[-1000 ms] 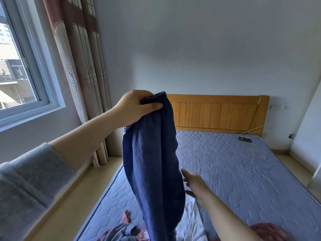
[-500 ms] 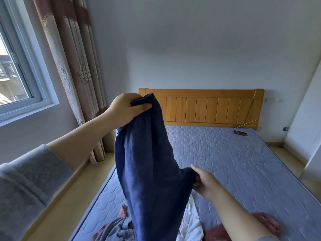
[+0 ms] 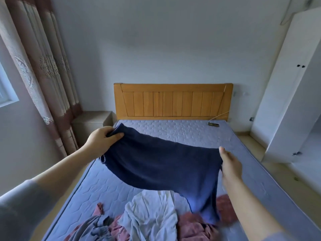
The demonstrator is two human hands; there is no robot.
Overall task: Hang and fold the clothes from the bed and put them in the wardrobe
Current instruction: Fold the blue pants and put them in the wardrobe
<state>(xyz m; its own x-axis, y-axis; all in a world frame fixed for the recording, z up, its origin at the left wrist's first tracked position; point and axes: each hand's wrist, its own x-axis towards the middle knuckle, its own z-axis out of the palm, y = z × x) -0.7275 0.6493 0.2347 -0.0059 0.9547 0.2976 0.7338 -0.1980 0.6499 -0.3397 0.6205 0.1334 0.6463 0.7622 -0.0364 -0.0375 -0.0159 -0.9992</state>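
Holding the navy garment (image 3: 159,164) stretched out in the air above the bed (image 3: 173,129), clear of the mattress. Left hand (image 3: 102,141): fingers curled round one bunched end. Right hand (image 3: 231,164): thumb on the opposite edge, fingers hidden behind the cloth, so I can't tell grip depth. One corner droops toward the clothes pile (image 3: 152,213); contact unclear. I read this as spreading before the fold. Next: lay it flat on bare mattress beyond the pile, ends taut. Wardrobe (image 3: 284,84) is right of the bed.

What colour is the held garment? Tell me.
Plain dark blue; the garment shows best in the head view.
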